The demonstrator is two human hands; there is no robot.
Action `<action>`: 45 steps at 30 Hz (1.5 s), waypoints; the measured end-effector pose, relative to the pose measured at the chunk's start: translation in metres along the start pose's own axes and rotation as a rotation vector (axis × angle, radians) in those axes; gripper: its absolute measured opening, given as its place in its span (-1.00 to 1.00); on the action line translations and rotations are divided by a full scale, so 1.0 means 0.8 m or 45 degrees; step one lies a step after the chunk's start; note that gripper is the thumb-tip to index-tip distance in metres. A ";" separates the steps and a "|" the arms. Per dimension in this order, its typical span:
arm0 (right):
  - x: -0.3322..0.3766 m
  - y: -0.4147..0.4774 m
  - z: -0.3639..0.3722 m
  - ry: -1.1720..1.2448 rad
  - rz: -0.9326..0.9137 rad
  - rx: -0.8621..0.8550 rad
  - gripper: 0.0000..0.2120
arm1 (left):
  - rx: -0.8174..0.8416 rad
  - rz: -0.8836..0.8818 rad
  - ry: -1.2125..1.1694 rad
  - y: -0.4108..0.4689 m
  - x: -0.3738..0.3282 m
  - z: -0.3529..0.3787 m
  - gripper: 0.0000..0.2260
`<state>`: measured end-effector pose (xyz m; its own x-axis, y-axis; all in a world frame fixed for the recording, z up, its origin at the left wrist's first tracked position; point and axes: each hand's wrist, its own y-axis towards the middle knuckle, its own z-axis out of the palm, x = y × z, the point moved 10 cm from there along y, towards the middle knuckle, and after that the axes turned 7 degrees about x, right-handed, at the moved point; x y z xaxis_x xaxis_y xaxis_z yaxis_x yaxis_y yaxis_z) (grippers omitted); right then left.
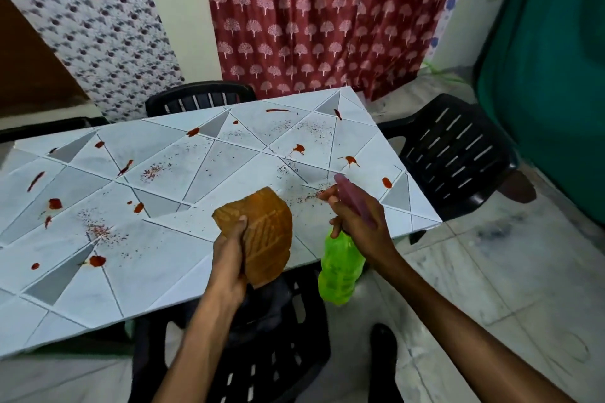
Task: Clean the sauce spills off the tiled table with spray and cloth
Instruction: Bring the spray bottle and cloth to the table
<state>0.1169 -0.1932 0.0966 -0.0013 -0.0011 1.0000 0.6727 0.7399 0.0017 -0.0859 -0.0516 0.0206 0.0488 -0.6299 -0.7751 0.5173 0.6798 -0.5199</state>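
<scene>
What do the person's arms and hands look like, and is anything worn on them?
The left hand and right hand wear no gloves, rings or watch. The left forearm and right forearm are bare too, with no sleeve in view.

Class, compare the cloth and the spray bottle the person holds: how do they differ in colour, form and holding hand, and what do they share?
Colour: the cloth is orange-brown; the spray bottle is green with a pinkish head.
Form: the cloth is flat and folded; the spray bottle is rounded and ribbed.
Hold: the left hand grips the cloth; the right hand grips the spray bottle's neck.
Shared: both are held off the tiled table.
</scene>
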 end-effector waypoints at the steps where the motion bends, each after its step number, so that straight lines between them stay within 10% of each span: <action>1: -0.006 0.010 -0.012 0.005 0.014 0.026 -0.60 | -0.034 0.015 -0.022 0.001 0.006 0.011 -0.77; 17: 0.023 0.141 -0.059 0.195 0.015 0.636 -0.63 | -0.623 0.239 -0.301 -0.030 0.042 0.114 -0.70; 32: 0.024 0.163 0.278 0.052 -0.178 1.127 -0.43 | -1.184 0.410 -0.275 -0.091 -0.025 -0.084 -0.84; 45: -0.007 0.205 0.561 -0.123 -0.419 1.105 -0.77 | -1.258 0.404 -0.540 -0.048 -0.033 -0.205 -0.86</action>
<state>-0.1042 0.2301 0.0911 -0.1813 -0.2729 0.9448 -0.1607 0.9560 0.2453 -0.2469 0.0006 0.0023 0.4428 -0.3242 -0.8360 -0.4662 0.7132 -0.5235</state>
